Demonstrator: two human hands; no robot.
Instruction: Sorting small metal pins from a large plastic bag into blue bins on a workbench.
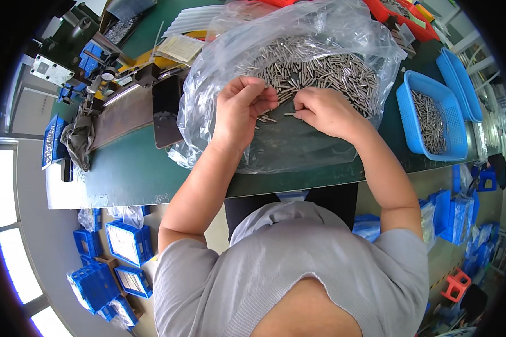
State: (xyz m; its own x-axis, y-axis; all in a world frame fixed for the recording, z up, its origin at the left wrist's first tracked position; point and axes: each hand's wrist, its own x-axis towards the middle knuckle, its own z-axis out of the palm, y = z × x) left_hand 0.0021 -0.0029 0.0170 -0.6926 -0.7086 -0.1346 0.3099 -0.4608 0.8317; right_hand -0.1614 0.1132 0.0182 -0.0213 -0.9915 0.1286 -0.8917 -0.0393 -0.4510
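Many small grey metal pins lie in a loose heap on a large clear plastic bag spread over the green table. My left hand is over the near left edge of the heap with fingers curled in; whatever is between its fingertips is too small to make out. Close to its right, my right hand pinches one small metal pin between thumb and forefinger, its end sticking out to the left. A few stray pins rest below the left fingertips.
To the right stands a blue plastic basket partly filled with similar pins, beside another blue basket. A dark flat tray and a metal bench fixture are on the left. Red bins sit at the back.
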